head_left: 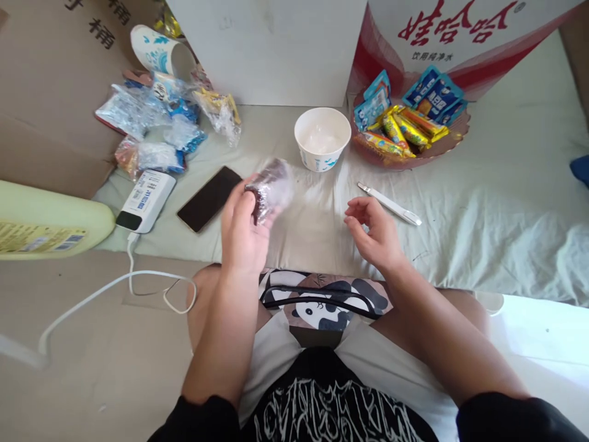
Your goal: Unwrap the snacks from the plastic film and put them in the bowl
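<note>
Hands first, two: left hand (242,230) raised, fingers clamped on one dark snack in a clear wrapper (269,187); right hand (375,236) empty just beside, fingers loosely curled and apart. Beyond, on the pale cloth (483,202): one phone (209,198), one power bank (145,201), one white pen (391,204). Farther: one paper bowl (322,138), one tray of sweets (453,138), one tipped paper cup (159,52) among wrappers.

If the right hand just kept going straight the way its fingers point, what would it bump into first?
The right hand is empty, fingers curled and pointing left toward the left hand. Going straight on, it would probably meet the clear-wrapped dark snack held there first, though depth is hard to judge.
</note>
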Action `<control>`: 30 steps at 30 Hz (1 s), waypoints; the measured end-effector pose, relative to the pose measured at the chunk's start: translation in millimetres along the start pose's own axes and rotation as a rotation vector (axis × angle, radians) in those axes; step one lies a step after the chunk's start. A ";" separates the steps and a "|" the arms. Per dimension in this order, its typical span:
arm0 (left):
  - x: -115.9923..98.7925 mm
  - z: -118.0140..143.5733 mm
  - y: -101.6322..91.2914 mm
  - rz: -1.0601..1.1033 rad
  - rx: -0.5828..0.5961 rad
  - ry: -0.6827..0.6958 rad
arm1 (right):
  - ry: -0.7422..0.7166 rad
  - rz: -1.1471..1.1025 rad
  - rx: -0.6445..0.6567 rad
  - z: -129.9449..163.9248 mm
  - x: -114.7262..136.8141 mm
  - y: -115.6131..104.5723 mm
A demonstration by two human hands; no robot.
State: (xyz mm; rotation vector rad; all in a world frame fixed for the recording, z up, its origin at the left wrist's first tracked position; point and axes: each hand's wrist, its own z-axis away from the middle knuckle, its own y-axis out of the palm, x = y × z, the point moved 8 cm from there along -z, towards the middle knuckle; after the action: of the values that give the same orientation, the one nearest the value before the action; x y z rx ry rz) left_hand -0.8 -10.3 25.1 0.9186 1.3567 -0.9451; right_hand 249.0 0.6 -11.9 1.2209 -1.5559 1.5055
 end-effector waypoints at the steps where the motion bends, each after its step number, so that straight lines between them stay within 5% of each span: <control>1: 9.1 13.3 16.5 0.097 0.107 -0.113 | -0.008 -0.051 -0.001 0.2 -0.2 -1.9; 5: 32.3 24.5 78.3 0.197 0.497 -0.436 | 0.017 -0.311 0.054 -0.2 -4.3 -3.0; 11: 65.2 -5.7 111.2 0.230 0.512 -0.525 | 0.125 -0.382 -0.001 -6.9 -13.9 -17.2; 17: 91.3 16.4 120.9 0.252 0.548 -0.604 | 0.146 -0.016 0.028 -9.3 -13.6 -23.1; 23: 69.0 28.4 101.7 0.377 0.733 -0.540 | 0.034 -0.012 0.185 -11.7 8.1 -7.9; 28: 52.6 34.2 93.9 0.430 0.779 -0.358 | 0.027 -0.126 0.043 2.7 15.0 -1.4; 30: 55.6 34.1 93.8 0.329 0.743 -0.315 | 0.053 -0.150 0.079 9.4 10.2 9.6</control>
State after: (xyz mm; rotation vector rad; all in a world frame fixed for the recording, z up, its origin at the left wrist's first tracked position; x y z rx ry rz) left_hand 98.8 -9.1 -31.0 1.4209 0.5452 -1.2910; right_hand 237.9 -11.4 -7.5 1.3011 -1.3512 1.5010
